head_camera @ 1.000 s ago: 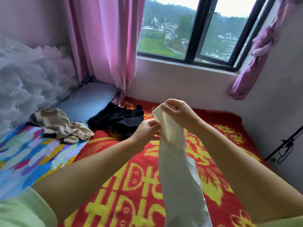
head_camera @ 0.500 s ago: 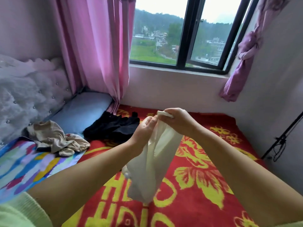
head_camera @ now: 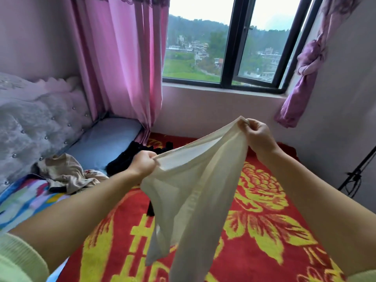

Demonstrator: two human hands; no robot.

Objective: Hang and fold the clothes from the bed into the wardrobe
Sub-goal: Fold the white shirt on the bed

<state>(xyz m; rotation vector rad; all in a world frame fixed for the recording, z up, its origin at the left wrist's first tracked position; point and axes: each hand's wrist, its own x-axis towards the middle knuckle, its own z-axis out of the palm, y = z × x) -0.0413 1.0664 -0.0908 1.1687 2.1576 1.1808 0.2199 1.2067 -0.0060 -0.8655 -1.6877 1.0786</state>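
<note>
Both hands are up over the bed (head_camera: 264, 231), stretching out a thin cream garment (head_camera: 189, 190) between them. The left hand (head_camera: 143, 162) has its fingers curled tight around one corner of the top edge, and the right hand (head_camera: 257, 135), higher and further right, pinches the other end the same way. The rest of the fabric hangs loose down toward the red and yellow flowered blanket. Further back on the bed a black garment (head_camera: 130, 157) lies in a heap near the blue pillow (head_camera: 101, 141), and a beige garment (head_camera: 67, 174) sits crumpled on the left by the colourful sheet (head_camera: 22, 200). Pink curtain (head_camera: 122, 64) hangs at the far left of the window (head_camera: 230, 41).
</note>
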